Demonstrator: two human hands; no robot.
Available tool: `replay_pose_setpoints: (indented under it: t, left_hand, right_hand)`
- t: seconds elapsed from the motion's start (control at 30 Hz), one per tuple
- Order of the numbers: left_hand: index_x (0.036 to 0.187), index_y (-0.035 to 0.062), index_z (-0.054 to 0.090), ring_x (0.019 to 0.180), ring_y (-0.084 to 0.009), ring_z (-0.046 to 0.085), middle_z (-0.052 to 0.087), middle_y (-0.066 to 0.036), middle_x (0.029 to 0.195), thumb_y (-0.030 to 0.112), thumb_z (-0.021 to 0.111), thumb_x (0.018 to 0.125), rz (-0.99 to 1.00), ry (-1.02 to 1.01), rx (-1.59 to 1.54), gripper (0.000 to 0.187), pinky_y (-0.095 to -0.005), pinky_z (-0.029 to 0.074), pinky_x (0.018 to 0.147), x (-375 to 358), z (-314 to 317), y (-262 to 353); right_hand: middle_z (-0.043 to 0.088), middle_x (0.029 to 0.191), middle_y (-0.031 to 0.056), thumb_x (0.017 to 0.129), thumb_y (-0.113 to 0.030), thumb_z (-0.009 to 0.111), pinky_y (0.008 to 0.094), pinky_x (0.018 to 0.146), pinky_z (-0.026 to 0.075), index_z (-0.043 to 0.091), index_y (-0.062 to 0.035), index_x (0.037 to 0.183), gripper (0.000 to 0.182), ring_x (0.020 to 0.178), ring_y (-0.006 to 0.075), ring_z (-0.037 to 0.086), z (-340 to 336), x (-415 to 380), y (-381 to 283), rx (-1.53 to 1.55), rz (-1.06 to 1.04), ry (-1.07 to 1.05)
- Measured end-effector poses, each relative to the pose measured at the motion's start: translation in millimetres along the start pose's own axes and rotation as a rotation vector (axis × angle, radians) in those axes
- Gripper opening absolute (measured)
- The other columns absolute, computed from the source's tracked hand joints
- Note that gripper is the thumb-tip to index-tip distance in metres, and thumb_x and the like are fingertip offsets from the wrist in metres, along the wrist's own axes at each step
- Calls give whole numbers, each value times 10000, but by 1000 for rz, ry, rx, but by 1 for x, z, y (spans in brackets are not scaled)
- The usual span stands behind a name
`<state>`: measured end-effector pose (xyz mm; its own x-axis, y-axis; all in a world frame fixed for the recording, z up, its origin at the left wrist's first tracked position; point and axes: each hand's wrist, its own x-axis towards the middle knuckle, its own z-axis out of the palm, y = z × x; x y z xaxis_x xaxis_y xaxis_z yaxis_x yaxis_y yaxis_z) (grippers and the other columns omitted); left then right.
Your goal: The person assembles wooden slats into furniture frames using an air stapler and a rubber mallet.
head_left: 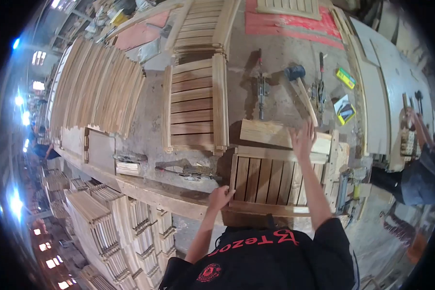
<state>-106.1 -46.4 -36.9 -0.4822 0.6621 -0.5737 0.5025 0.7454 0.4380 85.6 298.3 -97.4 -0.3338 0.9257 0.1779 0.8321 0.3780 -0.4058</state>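
A slatted wooden panel [263, 181] lies on the bench right in front of me. My left hand [220, 197] is closed at its near left corner, thumb and fingertips on the frame's end. Past the panel's far edge, my right hand [303, 140] reaches over a loose wooden board [266, 133], fingers stretched out. Its fingertips come right up to the handle end of a black-headed mallet [302, 92]. Whether they touch the handle I cannot tell.
Bar clamps [261, 92] lie beyond the board, another clamp [191, 171] left of the panel. More slatted panels [192, 104] are stacked further off, beside a big stack of wooden pieces [99, 84]. Small yellow-green boxes [345, 77] sit at right. Another person's arm [420, 128] shows far right.
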Motion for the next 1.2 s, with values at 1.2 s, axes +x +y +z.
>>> replay_pose_setpoints:
  t: [1.2]
  left_hand:
    - [781, 47, 690, 496, -93, 517, 626, 3, 604, 274, 661, 871, 137, -521, -34, 246, -300, 384, 452, 29, -138, -20]
  right_hand:
    - [524, 1018, 155, 792, -326, 633, 502, 871, 410, 566, -53, 942, 319, 1009, 373, 489, -71, -295, -1, 20, 108, -228]
